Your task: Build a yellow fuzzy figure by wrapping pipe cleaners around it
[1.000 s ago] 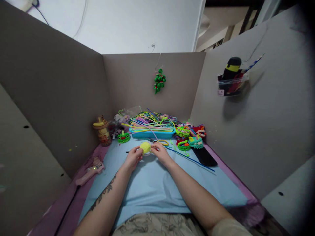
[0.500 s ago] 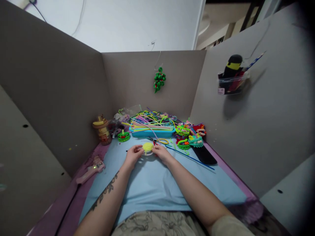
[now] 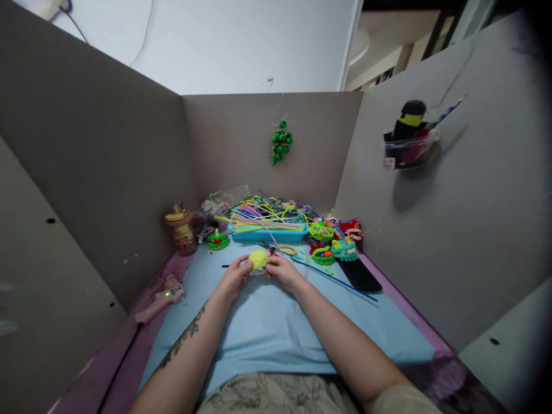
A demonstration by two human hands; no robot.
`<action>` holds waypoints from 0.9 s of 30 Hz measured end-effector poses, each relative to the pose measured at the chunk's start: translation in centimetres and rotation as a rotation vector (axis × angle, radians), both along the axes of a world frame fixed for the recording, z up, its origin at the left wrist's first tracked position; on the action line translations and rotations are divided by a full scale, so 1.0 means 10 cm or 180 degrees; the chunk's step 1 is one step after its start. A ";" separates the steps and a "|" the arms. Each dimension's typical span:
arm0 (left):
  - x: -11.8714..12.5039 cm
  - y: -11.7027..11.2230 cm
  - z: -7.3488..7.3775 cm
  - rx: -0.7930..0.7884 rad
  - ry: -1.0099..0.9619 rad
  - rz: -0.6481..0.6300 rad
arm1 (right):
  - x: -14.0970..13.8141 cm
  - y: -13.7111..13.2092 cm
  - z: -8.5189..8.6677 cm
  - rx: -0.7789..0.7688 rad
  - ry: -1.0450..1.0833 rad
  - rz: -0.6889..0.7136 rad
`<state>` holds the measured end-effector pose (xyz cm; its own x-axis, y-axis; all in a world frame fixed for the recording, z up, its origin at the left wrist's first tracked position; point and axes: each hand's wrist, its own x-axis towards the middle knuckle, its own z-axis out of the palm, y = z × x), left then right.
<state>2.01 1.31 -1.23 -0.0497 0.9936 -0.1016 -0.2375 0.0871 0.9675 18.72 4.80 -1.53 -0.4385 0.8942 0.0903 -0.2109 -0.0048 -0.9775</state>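
Note:
Between my two hands is a small yellow fuzzy disc, seemingly made of pipe cleaner, with a pale strip curving below it. My left hand pinches its left edge between thumb and fingers. On the right edge, my right hand closes with thumb and fingertips. Both hands are a little above the blue cloth. Just behind the disc lie red-handled pliers and a yellow loop, partly hidden by the hand.
A blue tray heaped with pipe cleaners stands at the back. Several fuzzy figures sit right of it, near a black phone-like slab. At left are a pink glue gun and a cup. Grey panels enclose the table.
The yellow disc has tilted up, so its face shows rounder and less of the pale strip is visible. Both hands keep hold. The whole view has shifted slightly.

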 end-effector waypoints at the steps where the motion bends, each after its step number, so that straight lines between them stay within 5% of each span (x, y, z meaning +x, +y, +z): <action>1: 0.00 -0.01 0.01 -0.0023 -0.0116 -0.0070 | -0.01 0.00 0.00 0.0030 0.0041 -0.0150; 5: 0.02 -0.02 0.03 -0.0059 -0.0415 -0.0097 | -0.03 0.02 -0.01 -0.0057 0.0310 -0.0559; 27: 0.02 -0.04 0.07 0.0273 -0.0333 -0.0254 | 0.02 0.03 0.06 -0.0559 0.1073 -0.0215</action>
